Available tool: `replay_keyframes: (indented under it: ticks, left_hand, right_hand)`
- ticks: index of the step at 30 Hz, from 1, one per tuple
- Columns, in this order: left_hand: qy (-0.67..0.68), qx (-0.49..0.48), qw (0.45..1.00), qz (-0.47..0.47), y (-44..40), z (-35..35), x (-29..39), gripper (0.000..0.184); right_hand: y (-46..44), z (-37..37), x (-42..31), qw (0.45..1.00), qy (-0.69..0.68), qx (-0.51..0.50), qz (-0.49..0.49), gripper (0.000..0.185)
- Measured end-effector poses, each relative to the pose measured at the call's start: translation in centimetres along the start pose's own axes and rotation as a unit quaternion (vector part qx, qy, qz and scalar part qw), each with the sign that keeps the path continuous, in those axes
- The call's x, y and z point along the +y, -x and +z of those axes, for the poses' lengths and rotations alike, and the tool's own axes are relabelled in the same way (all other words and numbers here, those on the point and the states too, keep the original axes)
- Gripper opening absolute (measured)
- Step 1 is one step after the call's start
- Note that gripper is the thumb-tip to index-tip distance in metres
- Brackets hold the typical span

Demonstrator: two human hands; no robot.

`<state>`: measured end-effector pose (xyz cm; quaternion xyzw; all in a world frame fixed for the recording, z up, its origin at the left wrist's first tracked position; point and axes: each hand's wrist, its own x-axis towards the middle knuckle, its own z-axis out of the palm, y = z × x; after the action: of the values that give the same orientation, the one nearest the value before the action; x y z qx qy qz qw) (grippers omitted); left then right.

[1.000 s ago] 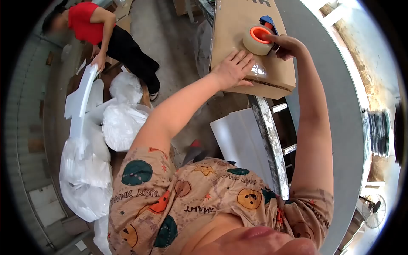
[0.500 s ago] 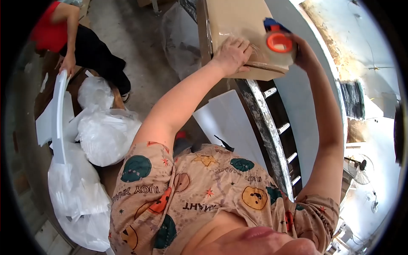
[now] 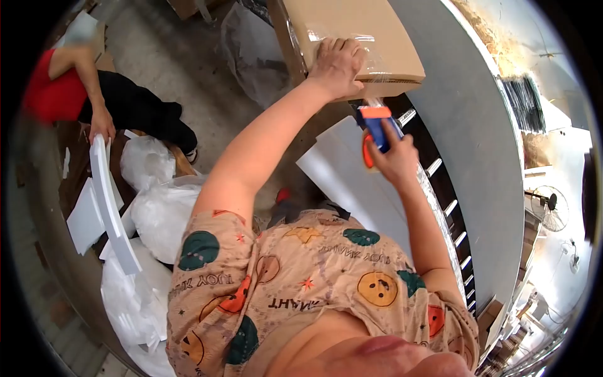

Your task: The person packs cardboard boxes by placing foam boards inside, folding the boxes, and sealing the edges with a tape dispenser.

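Note:
A cardboard box [image 3: 389, 44] rests at the top centre, with shiny clear tape across its top. My left hand [image 3: 336, 68] lies on the box top near its front edge, fingers together and slightly bent, thumb at the edge. Just below that edge, my right hand [image 3: 397, 156] grips a blue and orange tape dispenser [image 3: 378, 129]. A strip of clear tape [image 3: 374, 95] runs from the dispenser's head up to the box edge.
A metal roller conveyor [image 3: 433, 166] runs below the box, beside a grey surface [image 3: 480, 157]. White boards [image 3: 352, 169] lie below. To the left, another person [image 3: 135, 103] holds a long white strip [image 3: 108, 201] near bundles in clear plastic [image 3: 160, 213]. A fan [image 3: 546, 204] stands at right.
My right hand has brought the tape dispenser from above the box top down past its front edge. My left hand stays on the box. The other person's white strip has shifted lower.

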<state>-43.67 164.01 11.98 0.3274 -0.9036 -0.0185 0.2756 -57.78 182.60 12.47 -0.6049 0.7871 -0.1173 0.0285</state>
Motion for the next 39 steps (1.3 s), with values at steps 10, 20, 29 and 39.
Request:
replay_keyframes:
  ticks: [10, 20, 29, 39]
  left_hand:
    - [-0.157, -0.112, 0.979, 0.060, -2.3, 1.0, -0.1, 0.077]
    - [-0.272, -0.027, 0.957, 0.098, -2.8, 3.5, -0.8, 0.090]
    - [0.330, 0.078, 0.830, -0.443, 0.5, -3.9, -8.1, 0.083]
    - [0.643, 0.172, 0.551, -0.503, -3.1, -0.1, -5.9, 0.044]
  right_hand:
    - [-12.6, 4.6, -0.8, 0.952, -0.200, -0.212, -0.098, 0.048]
    - [-10.5, 2.7, 17.9, 0.522, -0.774, -0.238, 0.267, 0.045]
    - [-30.3, -1.7, 16.8, 0.593, -0.741, -0.217, 0.229, 0.038]
    - [-15.5, 2.1, 13.5, 0.557, -0.806, -0.067, 0.189, 0.039]
